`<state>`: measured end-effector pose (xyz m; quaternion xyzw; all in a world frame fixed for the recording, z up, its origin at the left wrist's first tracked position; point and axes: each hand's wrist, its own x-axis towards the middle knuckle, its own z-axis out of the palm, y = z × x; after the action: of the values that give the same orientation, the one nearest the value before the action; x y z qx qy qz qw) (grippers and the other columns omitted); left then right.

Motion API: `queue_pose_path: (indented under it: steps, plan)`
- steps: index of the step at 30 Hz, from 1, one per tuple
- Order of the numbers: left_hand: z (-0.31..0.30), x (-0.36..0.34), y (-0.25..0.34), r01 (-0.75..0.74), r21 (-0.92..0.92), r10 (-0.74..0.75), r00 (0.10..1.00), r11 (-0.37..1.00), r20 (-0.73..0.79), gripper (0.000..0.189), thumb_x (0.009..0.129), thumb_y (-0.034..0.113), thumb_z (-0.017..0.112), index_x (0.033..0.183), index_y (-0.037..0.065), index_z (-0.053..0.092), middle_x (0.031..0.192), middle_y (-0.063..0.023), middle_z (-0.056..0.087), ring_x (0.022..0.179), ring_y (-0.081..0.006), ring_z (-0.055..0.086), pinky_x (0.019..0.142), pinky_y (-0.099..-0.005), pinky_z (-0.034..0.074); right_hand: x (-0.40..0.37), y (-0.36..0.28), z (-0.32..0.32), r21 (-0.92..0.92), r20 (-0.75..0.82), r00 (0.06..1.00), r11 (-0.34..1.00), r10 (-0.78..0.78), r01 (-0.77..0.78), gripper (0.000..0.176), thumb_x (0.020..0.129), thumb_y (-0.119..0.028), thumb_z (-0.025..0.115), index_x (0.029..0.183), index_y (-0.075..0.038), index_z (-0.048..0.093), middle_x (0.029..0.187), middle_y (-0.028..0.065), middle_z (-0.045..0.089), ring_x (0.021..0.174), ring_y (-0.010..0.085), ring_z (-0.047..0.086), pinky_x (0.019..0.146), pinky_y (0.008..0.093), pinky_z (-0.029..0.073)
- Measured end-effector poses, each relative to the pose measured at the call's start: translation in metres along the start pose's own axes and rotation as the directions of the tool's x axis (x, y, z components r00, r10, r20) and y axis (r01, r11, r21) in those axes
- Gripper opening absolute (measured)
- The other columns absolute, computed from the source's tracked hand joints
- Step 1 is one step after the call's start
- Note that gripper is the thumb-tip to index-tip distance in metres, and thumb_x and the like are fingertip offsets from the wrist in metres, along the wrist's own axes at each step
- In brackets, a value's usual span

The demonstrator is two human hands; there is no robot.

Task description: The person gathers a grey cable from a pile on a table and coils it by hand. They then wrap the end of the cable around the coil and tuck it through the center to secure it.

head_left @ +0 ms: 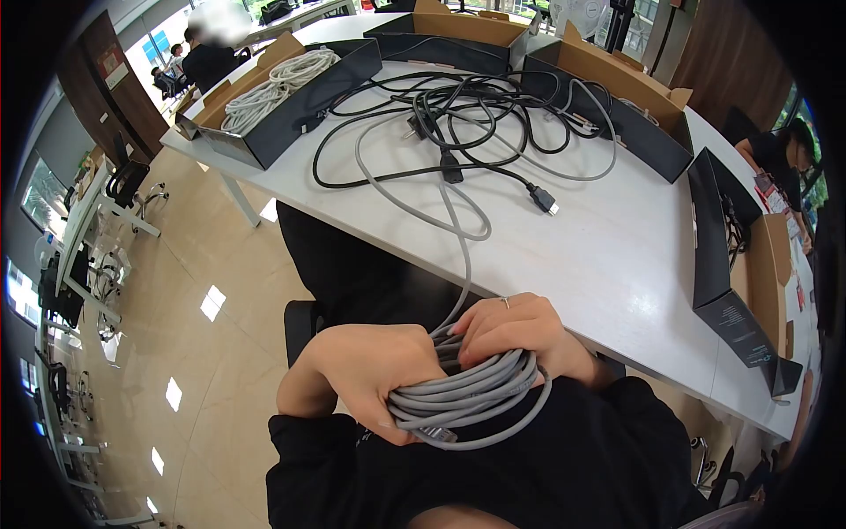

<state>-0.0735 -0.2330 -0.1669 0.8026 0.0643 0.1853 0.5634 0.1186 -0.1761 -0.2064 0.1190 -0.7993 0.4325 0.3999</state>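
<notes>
A coil of grey network cable [476, 397] is held close to the black shirt, in front of the body. My left hand [374, 366] is closed around the coil's left side, its fingertips hidden inside the loops. A clear plug [438, 434] pokes out below that hand. My right hand [518, 331] grips the top right of the coil with bent fingers and wears a ring. From the coil, a single grey strand [464, 264] runs up over the table edge into a tangle of black cables [449, 115]. An HDMI-type plug [543, 199] lies at the tangle's near side.
The white table [608, 256] carries several open black boxes along its far and right sides. One box [264, 115] holds a bundled whitish cable [278, 88]; another box [740, 273] at right contains black cables. Other people sit or stand in the background.
</notes>
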Motion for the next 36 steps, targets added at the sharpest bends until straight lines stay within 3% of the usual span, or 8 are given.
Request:
queue_pose_path:
  steps: [14, 18, 25, 29, 30, 33, 34, 36]
  plan:
    - [-0.019, -0.007, 0.003, -0.001, 0.194, 0.066, 0.943, 0.981, -0.326, 0.050, 0.064, 0.032, 0.076, 0.093, -0.003, 0.055, 0.077, -0.0084, 0.060, 0.066, -0.0181, 0.058, 0.060, -0.0273, 0.045, -0.005, 0.008, 0.002, -0.002, -0.150, 0.980, 0.991, -0.132, 0.133, 0.045, 0.082, -0.039, 0.052, 0.088, 0.004, 0.064, 0.055, 0.0092, 0.051, 0.046, 0.0217, 0.051, 0.042, 0.0300, 0.037]
    - [-0.022, -0.010, -0.012, 0.365, 0.009, -0.227, 0.598, 0.931, -0.769, 0.043, 0.078, 0.030, 0.065, 0.103, -0.004, 0.053, 0.079, -0.0066, 0.060, 0.067, -0.0137, 0.058, 0.061, -0.0250, 0.045, -0.001, 0.006, 0.003, 0.086, -0.127, 0.975, 0.977, -0.184, 0.196, 0.027, 0.077, -0.020, 0.059, 0.089, 0.004, 0.064, 0.050, 0.0073, 0.046, 0.044, 0.0201, 0.046, 0.041, 0.0291, 0.034]
    - [-0.010, 0.023, -0.020, 0.335, -0.123, -0.324, 0.653, 0.934, -0.685, 0.024, 0.087, 0.008, 0.048, 0.108, -0.004, 0.049, 0.093, -0.0095, 0.059, 0.071, -0.0098, 0.057, 0.063, -0.0221, 0.046, -0.006, 0.007, 0.001, 0.085, -0.036, 0.994, 0.991, -0.100, 0.103, 0.027, 0.078, -0.021, 0.059, 0.095, -0.001, 0.065, 0.051, 0.0050, 0.043, 0.045, 0.0197, 0.045, 0.044, 0.0282, 0.034]
    - [-0.005, 0.023, -0.016, 0.390, 0.228, -0.147, 0.728, 0.892, -0.669, 0.018, 0.086, 0.010, 0.044, 0.099, -0.001, 0.052, 0.081, -0.0114, 0.060, 0.066, -0.0220, 0.059, 0.065, -0.0280, 0.047, -0.003, 0.003, 0.004, -0.035, -0.129, 0.990, 0.998, -0.053, 0.049, 0.029, 0.073, -0.022, 0.062, 0.095, -0.003, 0.066, 0.054, 0.0043, 0.044, 0.049, 0.0196, 0.046, 0.047, 0.0281, 0.037]
    - [-0.009, 0.021, -0.009, 0.440, 0.157, -0.271, 0.757, 0.884, -0.594, 0.036, 0.089, 0.015, 0.044, 0.120, -0.005, 0.042, 0.104, -0.0170, 0.057, 0.083, -0.0202, 0.060, 0.076, -0.0294, 0.046, 0.000, -0.005, 0.001, -0.184, -0.109, 0.994, 0.983, 0.002, -0.022, 0.030, 0.066, -0.019, 0.064, 0.092, -0.003, 0.066, 0.057, 0.0044, 0.045, 0.049, 0.0191, 0.046, 0.048, 0.0283, 0.038]
    - [0.000, 0.014, -0.020, 0.084, 0.077, -0.019, 0.787, 0.993, -0.617, 0.059, 0.087, 0.038, 0.046, 0.125, -0.006, 0.035, 0.112, -0.0230, 0.052, 0.100, -0.0283, 0.055, 0.088, -0.0339, 0.040, 0.001, 0.003, 0.008, -0.444, -0.131, 0.966, 0.884, -0.224, 0.145, 0.031, 0.058, -0.012, 0.065, 0.088, -0.003, 0.066, 0.060, 0.0044, 0.046, 0.051, 0.0185, 0.048, 0.047, 0.0279, 0.039]
    - [0.002, 0.016, -0.016, 0.057, -0.076, -0.092, 0.789, 0.995, -0.608, 0.093, 0.073, 0.067, 0.048, 0.128, -0.006, 0.030, 0.116, -0.0255, 0.048, 0.111, -0.0317, 0.048, 0.094, -0.0361, 0.035, 0.004, 0.000, 0.007, -0.479, -0.084, 0.958, 0.854, -0.274, 0.202, 0.027, 0.056, -0.007, 0.065, 0.083, -0.003, 0.065, 0.066, 0.0037, 0.048, 0.053, 0.0175, 0.050, 0.046, 0.0279, 0.039]
    - [0.005, 0.021, -0.019, 0.030, -0.091, -0.079, 0.802, 0.995, -0.592, 0.106, 0.064, 0.074, 0.050, 0.128, -0.007, 0.029, 0.119, -0.0249, 0.046, 0.111, -0.0312, 0.047, 0.094, -0.0367, 0.036, 0.001, 0.009, 0.008, -0.585, -0.105, 0.891, 0.752, -0.442, 0.304, 0.024, 0.058, -0.007, 0.064, 0.082, -0.005, 0.065, 0.069, 0.0026, 0.049, 0.052, 0.0170, 0.050, 0.046, 0.0278, 0.038]
